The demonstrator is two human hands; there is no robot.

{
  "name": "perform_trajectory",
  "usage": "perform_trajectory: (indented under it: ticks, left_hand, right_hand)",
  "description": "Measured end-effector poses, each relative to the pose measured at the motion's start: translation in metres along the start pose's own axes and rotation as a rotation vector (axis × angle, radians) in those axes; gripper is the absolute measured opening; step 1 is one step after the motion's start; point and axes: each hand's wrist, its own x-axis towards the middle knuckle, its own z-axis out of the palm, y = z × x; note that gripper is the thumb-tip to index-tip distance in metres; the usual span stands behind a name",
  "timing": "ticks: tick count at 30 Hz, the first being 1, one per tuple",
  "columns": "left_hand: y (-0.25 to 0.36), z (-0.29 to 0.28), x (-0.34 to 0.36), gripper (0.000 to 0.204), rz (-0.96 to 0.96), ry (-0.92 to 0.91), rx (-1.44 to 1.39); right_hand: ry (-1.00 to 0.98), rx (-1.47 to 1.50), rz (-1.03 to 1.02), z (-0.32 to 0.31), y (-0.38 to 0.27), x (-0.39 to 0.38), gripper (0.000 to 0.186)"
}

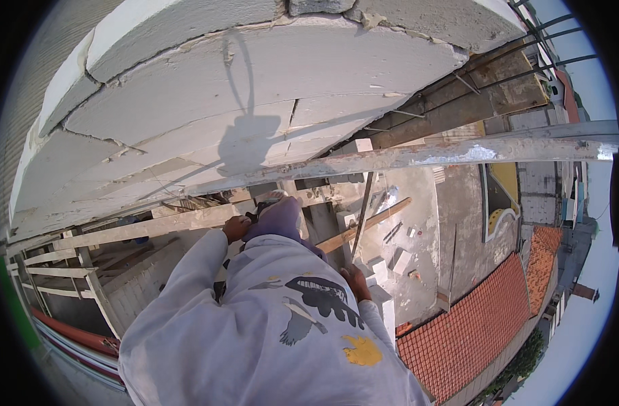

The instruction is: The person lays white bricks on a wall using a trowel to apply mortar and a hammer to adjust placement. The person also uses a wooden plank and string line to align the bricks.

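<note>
Left hand curled, hold unclear, beam beside it | right hand hold unclear, pole beyond | misstep could cause fall

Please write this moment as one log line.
left hand: beside purple clothing | right hand: near slim pole | grips: unclear | ahead: pale block wall

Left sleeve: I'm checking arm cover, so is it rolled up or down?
Down: the pale left sleeve reaches the wrist area, and the bare left hand shows just beyond its end.
</note>
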Motion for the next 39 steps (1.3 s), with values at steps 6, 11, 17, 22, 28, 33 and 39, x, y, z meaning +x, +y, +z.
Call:
perform_trajectory:
  ticks: [6,11,17,22,28,33,39]
  left_hand:
    - [-0.129,0.049,-0.003,0.027,0.326,0.124,0.186]
    - [-0.144,0.042,-0.004,0.035,0.533,0.155,0.270]
    - [-0.126,0.008,0.004,0.037,0.342,0.066,0.148]
    - [-0.111,-0.004,0.008,0.036,0.286,0.103,0.273]
    - [-0.101,-0.012,0.012,0.035,0.249,-0.041,0.245]
    - [-0.090,-0.015,0.021,0.036,0.285,-0.061,0.209]
    - [-0.049,-0.036,0.044,0.036,0.217,-0.092,-0.086]
  right_hand:
    - [-0.168,-0.051,-0.191,-0.026,-0.050,0.036,0.045]
    - [-0.055,-0.121,-0.380,-0.026,-0.084,0.078,0.039]
    - [-0.114,-0.233,-0.480,-0.031,-0.105,0.093,0.039]
    - [-0.028,-0.072,-0.254,-0.023,-0.105,0.085,0.042]
    - [-0.067,0.066,-0.006,-0.009,-0.083,0.070,0.052]
    - [0.020,0.101,-0.097,-0.004,-0.094,0.064,0.043]
    - [0.153,0.181,-0.170,0.014,-0.104,0.054,0.030]
